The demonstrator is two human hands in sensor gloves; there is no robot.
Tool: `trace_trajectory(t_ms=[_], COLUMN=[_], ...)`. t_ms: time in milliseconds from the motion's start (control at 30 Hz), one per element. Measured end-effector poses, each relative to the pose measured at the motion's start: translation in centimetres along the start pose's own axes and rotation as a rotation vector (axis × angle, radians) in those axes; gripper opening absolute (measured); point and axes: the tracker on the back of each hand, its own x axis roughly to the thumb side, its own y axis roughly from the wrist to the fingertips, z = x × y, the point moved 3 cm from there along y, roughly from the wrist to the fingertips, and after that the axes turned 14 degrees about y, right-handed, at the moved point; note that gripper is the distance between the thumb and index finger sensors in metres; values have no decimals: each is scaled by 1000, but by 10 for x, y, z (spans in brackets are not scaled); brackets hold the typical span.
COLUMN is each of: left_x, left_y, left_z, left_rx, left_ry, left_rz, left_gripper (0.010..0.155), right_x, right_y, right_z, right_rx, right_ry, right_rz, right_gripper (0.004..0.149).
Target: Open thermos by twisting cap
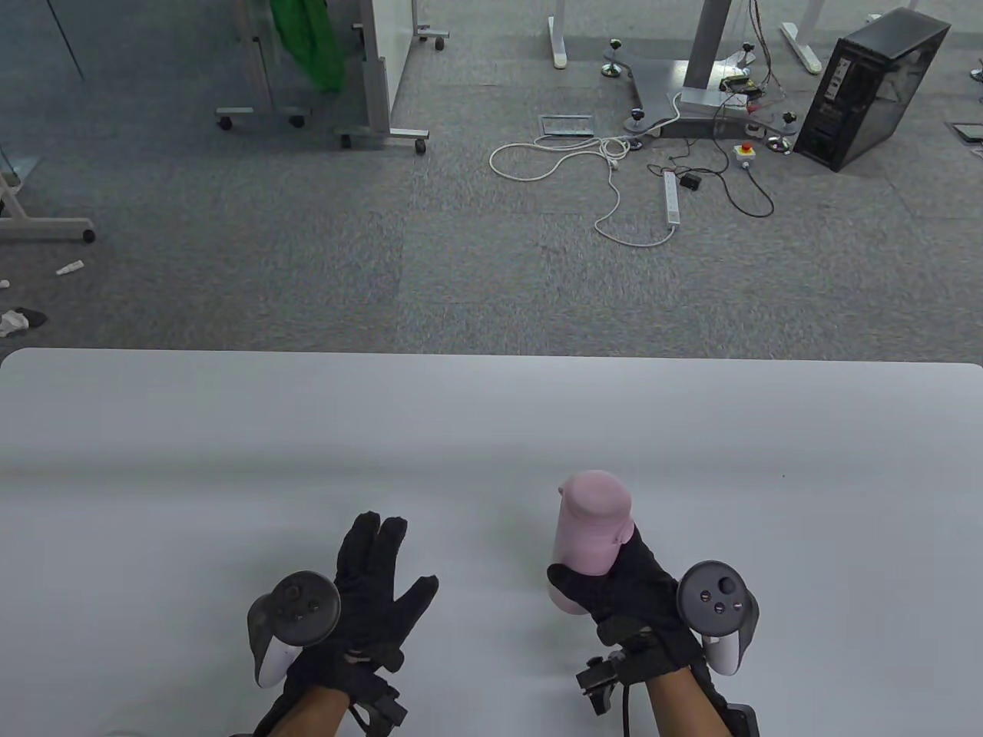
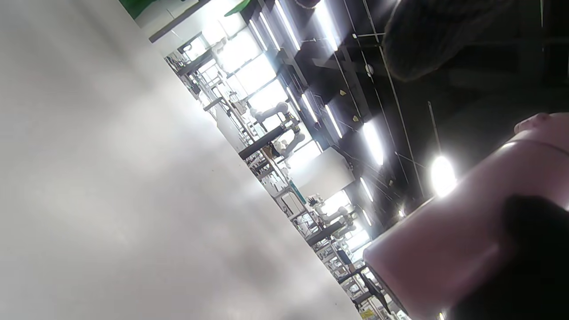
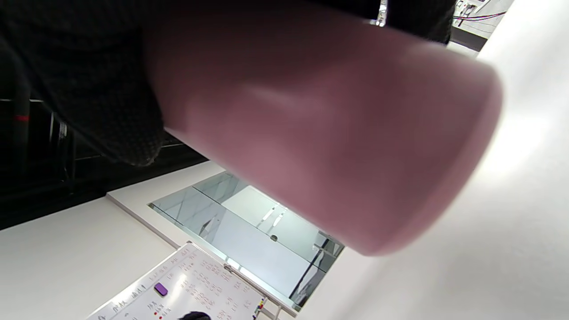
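Observation:
A pink thermos (image 1: pixel 590 537) stands upright on the white table (image 1: pixel 230 445) at the front right, its pink cap (image 1: pixel 595 497) on top. My right hand (image 1: pixel 622 587) grips the lower body of the thermos from the right. It fills the right wrist view as the pink body (image 3: pixel 320 133) under my gloved fingers (image 3: pixel 89 89). My left hand (image 1: pixel 376 583) is open with fingers spread over the table, well left of the thermos and holding nothing. The left wrist view shows the thermos (image 2: pixel 466 231) at the right, with a dark gloved finger (image 2: pixel 529 249) on it.
The table's far edge (image 1: pixel 491 355) runs across the middle of the table view. Beyond it is grey carpet with cables (image 1: pixel 614 184), a computer tower (image 1: pixel 872 88) and desk legs.

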Motion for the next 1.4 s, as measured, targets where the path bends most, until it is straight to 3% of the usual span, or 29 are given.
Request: trace_trajectory(t_ms=[267, 400, 833, 1033, 1400], left_x=[81, 122, 231, 255, 258], left_y=[26, 44, 87, 105, 122], left_z=[10, 23, 60, 65, 30], left_rx=[29, 47, -12, -56, -286], left_ry=[57, 226, 340, 311, 358], left_rz=[-216, -316, -645, -739, -786], left_gripper=[85, 85, 86, 89, 93], right_x=[13, 15, 18, 17, 15], right_y=[-3, -6, -7, -7, -6], right_z=[-4, -5, -12, -13, -13], right_rx=[-23, -56, -85, -86, -76], right_ry=[41, 59, 76, 64, 12], right_rz=[-65, -86, -78, -68, -68], right_gripper=[117, 117, 114, 114, 113])
